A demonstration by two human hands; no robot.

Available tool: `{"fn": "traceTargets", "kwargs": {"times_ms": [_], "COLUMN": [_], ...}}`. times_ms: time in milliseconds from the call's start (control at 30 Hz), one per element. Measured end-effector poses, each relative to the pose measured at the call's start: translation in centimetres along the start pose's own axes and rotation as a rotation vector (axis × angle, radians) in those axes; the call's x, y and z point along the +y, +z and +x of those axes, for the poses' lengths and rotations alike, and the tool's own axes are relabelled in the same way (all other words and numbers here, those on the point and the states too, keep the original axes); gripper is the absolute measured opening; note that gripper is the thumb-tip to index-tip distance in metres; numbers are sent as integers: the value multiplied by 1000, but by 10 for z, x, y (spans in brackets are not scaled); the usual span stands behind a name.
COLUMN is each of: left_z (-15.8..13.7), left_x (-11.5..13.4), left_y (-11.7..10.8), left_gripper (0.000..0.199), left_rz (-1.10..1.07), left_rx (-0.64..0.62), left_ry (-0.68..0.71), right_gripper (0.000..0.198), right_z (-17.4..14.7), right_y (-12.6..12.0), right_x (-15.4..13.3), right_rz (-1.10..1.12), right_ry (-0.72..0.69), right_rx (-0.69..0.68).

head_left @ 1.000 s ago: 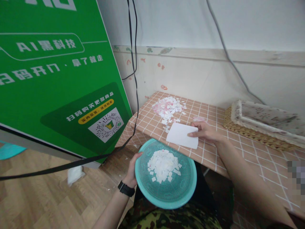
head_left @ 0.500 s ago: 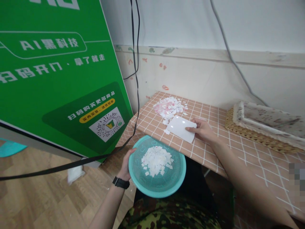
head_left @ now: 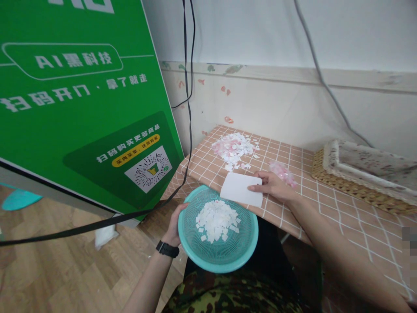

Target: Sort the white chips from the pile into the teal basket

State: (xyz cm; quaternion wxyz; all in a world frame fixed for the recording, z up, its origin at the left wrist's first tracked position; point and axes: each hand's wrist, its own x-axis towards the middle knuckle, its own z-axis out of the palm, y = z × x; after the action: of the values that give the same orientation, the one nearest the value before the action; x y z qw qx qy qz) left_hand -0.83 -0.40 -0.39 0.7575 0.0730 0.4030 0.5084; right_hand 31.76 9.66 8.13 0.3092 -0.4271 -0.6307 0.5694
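My left hand [head_left: 176, 224] grips the left rim of a teal plastic colander [head_left: 241, 256], held just below the table's front edge. Inside it lies a heap of small white paper scraps [head_left: 216, 219]. Between thumb and fingers, my right hand [head_left: 272, 187] pinches a white flat scraper [head_left: 241, 189], whose near corner reaches over the table edge above the colander's far rim. Farther back on the table sits a pile of white and pink paper scraps [head_left: 233, 148]. A smaller pink clump [head_left: 282, 174] rests behind my right hand.
A brown checked cloth covers the table [head_left: 325, 204]. At its right stands a wicker basket [head_left: 329, 178] with a fabric liner. A tall green cabinet [head_left: 81, 108] rises at left, with a black cord [head_left: 187, 130] hanging before it. A white bag [head_left: 106, 237] lies on the floor.
My right hand has drawn the scraper toward me, from beside the scrap pile to the table edge over the colander. The pink clump behind it now shows. My left hand still holds the colander.
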Motion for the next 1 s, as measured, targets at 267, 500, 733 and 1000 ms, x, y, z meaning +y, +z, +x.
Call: {"fn": "traceTargets", "kwargs": {"times_ms": [267,500,733,1000], "left_z": [-2,4,13,8], "left_x": [-4,-26,-58,-39], "left_y": [4,1,-3,2], "left_gripper": [23,21,23,20], "left_rz": [15,1,5,-21], "left_rx": [13,-3,34,33], "left_ry": [-29,-45,-108,-28], "right_gripper": [38,41,37,32], "right_z": [10,10,4,0], "right_y": [-18,-31,-24,-22], "right_x": [7,8,7,3], "right_rz": [75,-145,-218,-195], "right_ry": [-166,-243,-217,-210], "right_rx": [458,696,599,389]}}
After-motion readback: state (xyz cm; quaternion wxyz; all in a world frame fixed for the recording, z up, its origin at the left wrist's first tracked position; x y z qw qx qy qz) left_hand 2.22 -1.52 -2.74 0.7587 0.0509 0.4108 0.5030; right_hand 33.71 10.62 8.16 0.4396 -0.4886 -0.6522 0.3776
